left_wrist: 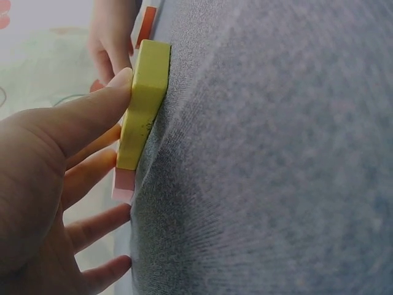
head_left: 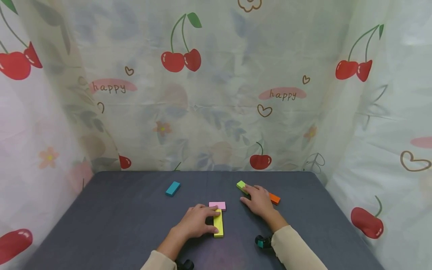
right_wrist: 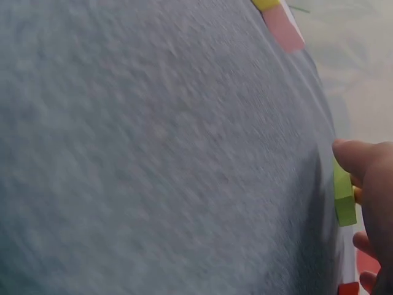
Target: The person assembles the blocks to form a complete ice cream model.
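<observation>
Yellow block (head_left: pixel 220 224) lay flat on the desk (head_left: pixel 118 225), far end touching the pink block (head_left: pixel 217 204).
Cherry-print curtain (head_left: pixel 219 86) hung behind and along both sides; dark gray desk stood below it. Left hand (head_left: pixel 197 221) had thumb and fingers apart, tips touching the yellow block, thumb at near end. Right hand (head_left: pixel 260 200) was at the green block (head_left: pixel 240 184), partly covering it; couldn't tell if it gripped. Orange block (head_left: pixel 275 198) lay beside the right hand, partly hidden. Blue block (head_left: pixel 173 189) sat near the far edge, left, well apart from both hands.
</observation>
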Demonstrator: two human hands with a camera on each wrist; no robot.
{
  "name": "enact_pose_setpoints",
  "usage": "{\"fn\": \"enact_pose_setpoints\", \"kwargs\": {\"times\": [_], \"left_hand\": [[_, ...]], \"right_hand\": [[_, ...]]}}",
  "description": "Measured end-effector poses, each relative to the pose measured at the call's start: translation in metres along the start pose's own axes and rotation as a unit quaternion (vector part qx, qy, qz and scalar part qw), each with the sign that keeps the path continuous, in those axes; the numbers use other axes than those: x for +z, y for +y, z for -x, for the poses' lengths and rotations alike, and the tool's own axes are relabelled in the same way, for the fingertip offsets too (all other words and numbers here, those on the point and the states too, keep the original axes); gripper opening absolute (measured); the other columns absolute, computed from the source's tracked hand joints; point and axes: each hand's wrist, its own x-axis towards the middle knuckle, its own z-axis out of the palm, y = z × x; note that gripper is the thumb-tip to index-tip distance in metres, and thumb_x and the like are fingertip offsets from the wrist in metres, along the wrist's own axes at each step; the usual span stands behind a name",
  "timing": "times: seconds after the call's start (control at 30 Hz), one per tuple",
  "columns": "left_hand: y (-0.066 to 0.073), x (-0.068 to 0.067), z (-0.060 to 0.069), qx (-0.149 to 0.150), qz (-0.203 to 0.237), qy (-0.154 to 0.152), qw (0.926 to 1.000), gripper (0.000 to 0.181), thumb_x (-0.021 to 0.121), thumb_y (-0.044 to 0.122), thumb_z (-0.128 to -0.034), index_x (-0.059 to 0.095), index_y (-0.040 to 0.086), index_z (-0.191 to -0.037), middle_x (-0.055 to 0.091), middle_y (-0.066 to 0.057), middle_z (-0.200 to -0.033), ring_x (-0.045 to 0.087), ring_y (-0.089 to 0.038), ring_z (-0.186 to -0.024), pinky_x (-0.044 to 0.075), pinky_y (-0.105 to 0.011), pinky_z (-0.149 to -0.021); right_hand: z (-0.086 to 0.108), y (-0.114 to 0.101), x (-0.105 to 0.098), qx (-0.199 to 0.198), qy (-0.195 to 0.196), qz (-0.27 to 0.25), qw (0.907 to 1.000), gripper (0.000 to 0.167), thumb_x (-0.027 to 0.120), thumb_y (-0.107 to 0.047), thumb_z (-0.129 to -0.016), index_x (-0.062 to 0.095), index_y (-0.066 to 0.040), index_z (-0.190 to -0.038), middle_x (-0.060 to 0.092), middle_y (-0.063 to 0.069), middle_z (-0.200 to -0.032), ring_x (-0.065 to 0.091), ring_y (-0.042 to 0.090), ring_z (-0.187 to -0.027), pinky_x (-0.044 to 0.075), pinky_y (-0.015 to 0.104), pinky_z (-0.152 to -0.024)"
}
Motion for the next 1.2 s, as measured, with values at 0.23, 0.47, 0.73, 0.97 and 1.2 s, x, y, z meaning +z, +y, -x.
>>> {"fn": "enact_pose_setpoints", "kwargs": {"times": [0.23,0.47,0.73,0.97,1.2], "left_hand": [[0.001,0.000,0.000,-0.004,0.003,-0.009,0.9999,0.057,0.075,0.051,-0.0795,0.064,0.031,-0.131,0.050,0.011,-0.142,0.048,-0.024,-0.122,0.034,-0.053,-0.098],[0.003,-0.002,0.001,-0.003,0.006,-0.008,0.9999,0.057,0.076,0.050,-0.0796,0.064,0.030,-0.131,0.051,0.011,-0.142,0.048,-0.025,-0.122,0.034,-0.053,-0.098],[0.002,-0.003,0.001,0.002,0.002,-0.006,1.0000,0.057,0.076,0.050,-0.0798,0.064,0.028,-0.131,0.052,0.009,-0.141,0.049,-0.026,-0.121,0.035,-0.054,-0.097],[0.003,-0.001,0.001,0.000,0.000,-0.005,1.0000,0.056,0.075,0.050,-0.0801,0.064,0.029,-0.131,0.051,0.010,-0.142,0.048,-0.025,-0.122,0.035,-0.053,-0.098],[0.002,-0.002,0.001,-0.002,0.004,-0.008,1.0000,0.056,0.075,0.050,-0.0804,0.064,0.029,-0.131,0.050,0.010,-0.142,0.048,-0.025,-0.123,0.034,-0.055,-0.099]], "right_hand": [[0.002,-0.010,0.005,-0.010,0.001,-0.010,0.9999,0.048,0.068,-0.036,-0.091,0.062,-0.014,-0.133,0.053,0.004,-0.141,0.043,0.036,-0.128,0.028,0.056,-0.106],[0.007,-0.019,0.008,-0.031,-0.005,-0.027,0.9991,0.047,0.068,-0.036,-0.091,0.062,-0.015,-0.134,0.053,0.004,-0.141,0.045,0.034,-0.127,0.029,0.057,-0.105],[0.008,-0.030,0.013,-0.052,-0.015,-0.029,0.9981,0.047,0.065,-0.038,-0.093,0.061,-0.017,-0.135,0.052,0.002,-0.142,0.045,0.032,-0.128,0.028,0.057,-0.106],[0.009,-0.037,0.015,-0.075,-0.021,-0.053,0.9955,0.045,0.063,-0.038,-0.095,0.062,-0.017,-0.134,0.053,0.001,-0.141,0.045,0.032,-0.128,0.027,0.057,-0.106],[0.007,-0.039,0.017,-0.099,-0.013,-0.075,0.9921,0.042,0.063,-0.036,-0.095,0.064,-0.015,-0.131,0.055,0.002,-0.139,0.047,0.031,-0.125,0.029,0.058,-0.104]]}}
